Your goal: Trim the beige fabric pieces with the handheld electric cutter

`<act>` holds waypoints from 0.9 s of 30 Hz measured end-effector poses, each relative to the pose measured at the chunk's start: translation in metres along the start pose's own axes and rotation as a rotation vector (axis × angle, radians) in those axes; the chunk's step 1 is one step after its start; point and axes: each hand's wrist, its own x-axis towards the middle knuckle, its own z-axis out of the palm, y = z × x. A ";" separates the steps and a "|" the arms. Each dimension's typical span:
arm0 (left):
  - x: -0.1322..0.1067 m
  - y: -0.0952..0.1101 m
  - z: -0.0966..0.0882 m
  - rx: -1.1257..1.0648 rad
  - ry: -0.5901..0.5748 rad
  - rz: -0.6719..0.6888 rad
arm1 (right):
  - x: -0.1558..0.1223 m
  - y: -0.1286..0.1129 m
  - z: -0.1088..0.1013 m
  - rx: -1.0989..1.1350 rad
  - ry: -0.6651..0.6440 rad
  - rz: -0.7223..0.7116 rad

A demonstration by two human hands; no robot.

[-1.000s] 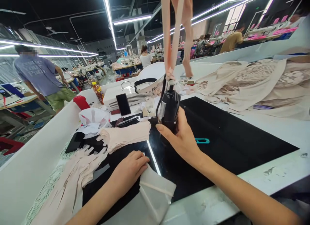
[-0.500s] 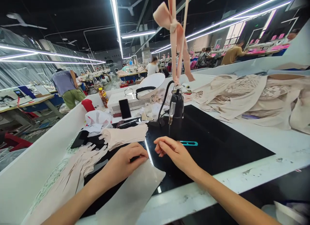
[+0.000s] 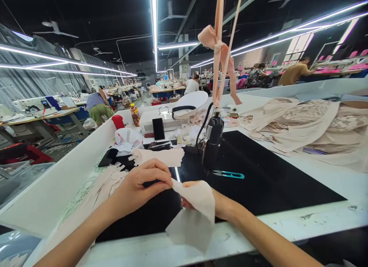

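My left hand (image 3: 140, 184) pinches the top edge of a pale beige fabric piece (image 3: 194, 213) lifted off the black mat (image 3: 273, 175). My right hand (image 3: 221, 203) is mostly hidden behind that piece and grips its other side. A black hand-held tool (image 3: 212, 142) hangs on beige straps (image 3: 221, 56) just beyond my hands, untouched. Teal thread snips (image 3: 230, 175) lie on the mat to the right. A stack of beige cut pieces (image 3: 161, 156) lies beyond my left hand.
More beige cut pieces (image 3: 94, 190) spread at the left. Lace fabric (image 3: 310, 125) is heaped at the right. A white box (image 3: 165, 121), phone (image 3: 158, 128), red cup (image 3: 118, 122) and bottle (image 3: 134, 114) stand behind. Other people work at distant tables.
My right hand let go of the hanging black tool and came down to the fabric piece. Both hands have lifted the piece off the mat.
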 end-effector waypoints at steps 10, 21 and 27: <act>-0.081 -0.076 0.000 0.369 -0.070 -0.343 | -0.032 -0.002 -0.026 -0.752 0.247 0.187; -0.097 -0.063 0.034 0.292 -0.291 -0.313 | -0.041 0.027 -0.033 -0.943 0.310 0.138; -0.105 -0.078 0.032 0.395 -0.442 -0.548 | -0.044 0.036 -0.040 -0.947 0.336 0.089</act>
